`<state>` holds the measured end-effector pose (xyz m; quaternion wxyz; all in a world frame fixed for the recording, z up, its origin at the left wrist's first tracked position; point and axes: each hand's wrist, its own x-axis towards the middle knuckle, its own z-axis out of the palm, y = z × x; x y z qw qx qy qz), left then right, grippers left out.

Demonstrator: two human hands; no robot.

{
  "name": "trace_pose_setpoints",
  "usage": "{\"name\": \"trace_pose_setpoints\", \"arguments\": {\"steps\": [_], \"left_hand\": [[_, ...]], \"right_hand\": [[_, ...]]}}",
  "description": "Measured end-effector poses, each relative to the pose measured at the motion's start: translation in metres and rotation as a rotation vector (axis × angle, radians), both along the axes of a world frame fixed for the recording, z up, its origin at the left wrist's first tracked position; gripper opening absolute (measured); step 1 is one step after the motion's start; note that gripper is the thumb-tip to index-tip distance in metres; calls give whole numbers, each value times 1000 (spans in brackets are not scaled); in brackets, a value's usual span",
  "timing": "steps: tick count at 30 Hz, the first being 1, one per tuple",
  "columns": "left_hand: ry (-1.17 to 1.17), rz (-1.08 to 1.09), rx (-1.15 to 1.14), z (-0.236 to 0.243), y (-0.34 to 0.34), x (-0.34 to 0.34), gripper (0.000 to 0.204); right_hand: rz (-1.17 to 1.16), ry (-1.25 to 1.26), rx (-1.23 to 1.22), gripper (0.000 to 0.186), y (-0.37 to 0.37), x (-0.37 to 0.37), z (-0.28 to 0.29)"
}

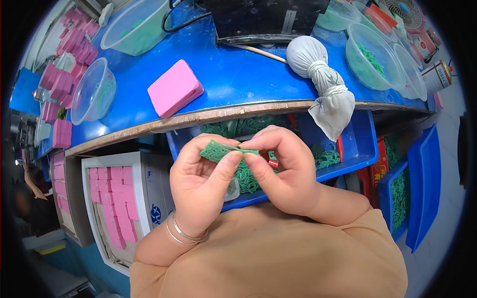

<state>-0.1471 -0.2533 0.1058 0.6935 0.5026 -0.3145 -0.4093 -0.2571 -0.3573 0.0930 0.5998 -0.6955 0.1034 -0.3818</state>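
Observation:
A green openwork strip (213,151) is pinched between both my hands, above a blue tray (343,170). My left hand (198,171) has thumb and fingers closed on its wide, net-like end. The fingertips of my right hand (288,171) are pressed together on the narrow end. Part of the strip is hidden by my fingers. Under my hands lies a heap of similar green openwork pieces (246,178) in the tray. A small red part (273,163) shows beside my right thumb; I cannot tell what it belongs to.
On the blue table (238,79) lie a pink block (174,89) and a knotted pale cloth bundle (328,79). Clear plastic bowls (94,94) stand both sides of a black machine (268,20). A white-framed box (149,184) holds pink blocks. Far left, another person's arm (34,185) shows.

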Motion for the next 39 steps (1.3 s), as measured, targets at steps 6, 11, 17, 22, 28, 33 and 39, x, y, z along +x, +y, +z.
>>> {"name": "trace_pose_setpoints", "arguments": {"steps": [6,11,17,22,28,33,39], "left_hand": [[-93,161,-26,-1,4,-2,12],[-393,258,79,3,8,-4,17],[-1399,239,-276,2,15,11,29],[-1522,120,-578,-3,8,27,17],[-1638,674,-329,67,-32,112,22],[-1886,860,70,110,-59,160,49],[-1636,228,578,38,-39,93,78]], "right_hand": [[-39,73,-341,11,-4,1,4],[-24,139,-420,9,0,2,6],[387,192,361,10,9,0,10],[696,177,1184,24,-2,4,-3],[487,411,911,29,-14,10,-31],[478,348,916,32,-14,14,-30],[411,378,711,25,-14,17,-25]]}}
